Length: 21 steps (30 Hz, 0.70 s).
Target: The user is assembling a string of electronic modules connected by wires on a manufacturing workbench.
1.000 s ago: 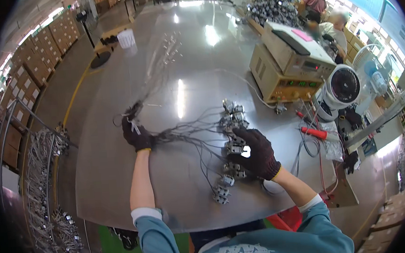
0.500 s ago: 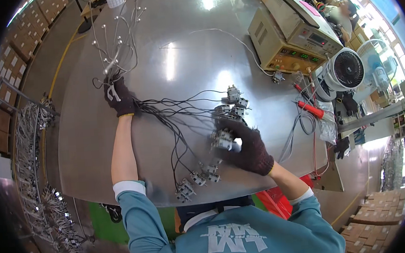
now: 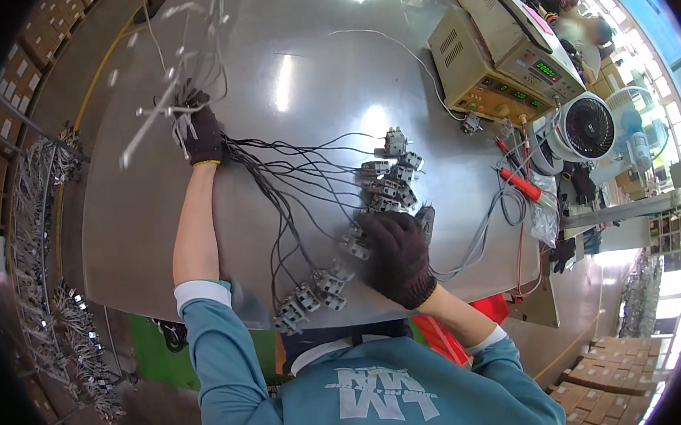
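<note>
Cables [image 3: 235,150] bunched in left hand [image 3: 206,135], pale ends now blurred | right hand [image 3: 399,256] now palm-down over connectors [image 3: 388,189], grip unclear | connectors strung along table [image 3: 133,235], leads seemingly easier to separate

This is a factory workshop. A big metal table [image 3: 308,92] holds metal parts [image 3: 385,189] on wires [image 3: 247,160] and two machines [image 3: 455,50] with glowing numbers. Brown boxes [image 3: 614,371] are piled on both sides, and a yellow line [image 3: 101,69] marks the floor [image 3: 115,90].
</note>
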Motion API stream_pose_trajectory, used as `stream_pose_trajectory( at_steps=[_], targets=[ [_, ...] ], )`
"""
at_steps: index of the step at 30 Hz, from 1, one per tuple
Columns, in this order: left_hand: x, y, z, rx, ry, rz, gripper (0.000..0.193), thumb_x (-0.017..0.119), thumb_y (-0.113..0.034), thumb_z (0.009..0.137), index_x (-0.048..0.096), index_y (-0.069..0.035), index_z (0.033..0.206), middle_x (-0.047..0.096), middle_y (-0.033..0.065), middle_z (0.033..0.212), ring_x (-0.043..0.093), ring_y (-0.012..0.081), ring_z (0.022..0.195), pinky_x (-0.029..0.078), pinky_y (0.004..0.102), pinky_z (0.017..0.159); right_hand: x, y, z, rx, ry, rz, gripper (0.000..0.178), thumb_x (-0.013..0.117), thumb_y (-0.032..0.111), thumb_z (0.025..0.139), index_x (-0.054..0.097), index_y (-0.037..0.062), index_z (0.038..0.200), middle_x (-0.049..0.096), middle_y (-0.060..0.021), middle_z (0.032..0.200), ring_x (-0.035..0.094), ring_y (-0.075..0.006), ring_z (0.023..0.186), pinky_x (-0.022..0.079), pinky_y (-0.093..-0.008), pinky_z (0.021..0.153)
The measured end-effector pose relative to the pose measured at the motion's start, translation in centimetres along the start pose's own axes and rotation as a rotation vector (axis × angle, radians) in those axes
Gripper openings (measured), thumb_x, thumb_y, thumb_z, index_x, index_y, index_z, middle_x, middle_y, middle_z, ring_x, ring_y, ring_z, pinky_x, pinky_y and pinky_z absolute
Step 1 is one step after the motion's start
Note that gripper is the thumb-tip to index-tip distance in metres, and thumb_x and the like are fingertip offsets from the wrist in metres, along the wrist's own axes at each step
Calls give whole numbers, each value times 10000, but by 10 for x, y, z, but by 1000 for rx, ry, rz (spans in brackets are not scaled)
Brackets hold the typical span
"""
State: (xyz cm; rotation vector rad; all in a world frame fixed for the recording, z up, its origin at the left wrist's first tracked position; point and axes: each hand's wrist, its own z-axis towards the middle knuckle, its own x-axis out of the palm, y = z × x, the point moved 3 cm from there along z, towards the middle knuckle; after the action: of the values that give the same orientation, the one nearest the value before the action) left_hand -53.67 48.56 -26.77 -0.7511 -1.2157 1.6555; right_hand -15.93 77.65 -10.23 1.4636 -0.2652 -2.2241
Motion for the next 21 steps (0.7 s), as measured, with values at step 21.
stream_pose_trajectory(
  at_steps=[21],
  targets=[
    [-12,-4,-1,236,80,358,430,548,-297,1126,630,-28,1452,707,108,1248,645,200,1115,495,383,1031,-18,25,-7,-55,382,-227,508,854,328,838,712,221,1313,678,-7,1349,611,-282,1222,313,-649,1222]
  ],
)
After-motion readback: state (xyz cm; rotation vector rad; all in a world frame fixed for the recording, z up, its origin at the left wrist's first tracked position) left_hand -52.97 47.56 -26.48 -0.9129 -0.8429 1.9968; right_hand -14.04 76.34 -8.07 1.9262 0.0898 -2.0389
